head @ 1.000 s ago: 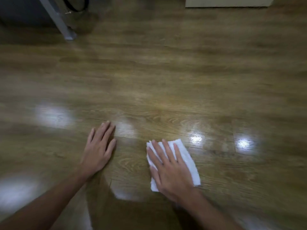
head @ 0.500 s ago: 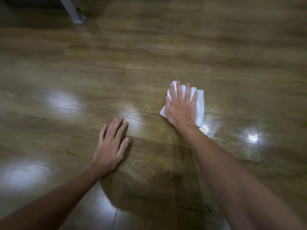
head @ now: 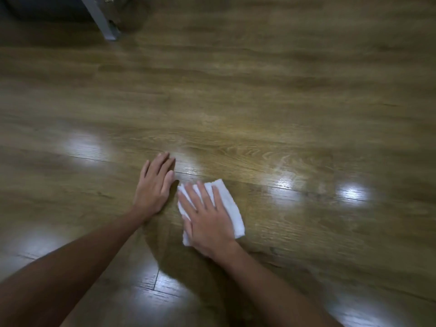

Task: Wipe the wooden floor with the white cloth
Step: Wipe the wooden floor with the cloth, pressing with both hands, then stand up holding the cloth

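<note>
A folded white cloth (head: 230,206) lies flat on the glossy wooden floor (head: 259,119), in the lower middle of the head view. My right hand (head: 207,220) presses down on it with straight, spread fingers and covers its left half. Just to the left of the cloth, my left hand (head: 154,185) rests flat on the bare floor, fingers straight and together, holding nothing. The two hands are almost side by side.
A grey metal furniture leg (head: 101,20) stands at the top left, with a dark object behind it. Bright light reflections dot the floorboards to the left and right of the hands.
My right hand has pulled the cloth back toward me and leftward from its far reach, ending beside my left hand. My left hand has stayed planted on the floor.
</note>
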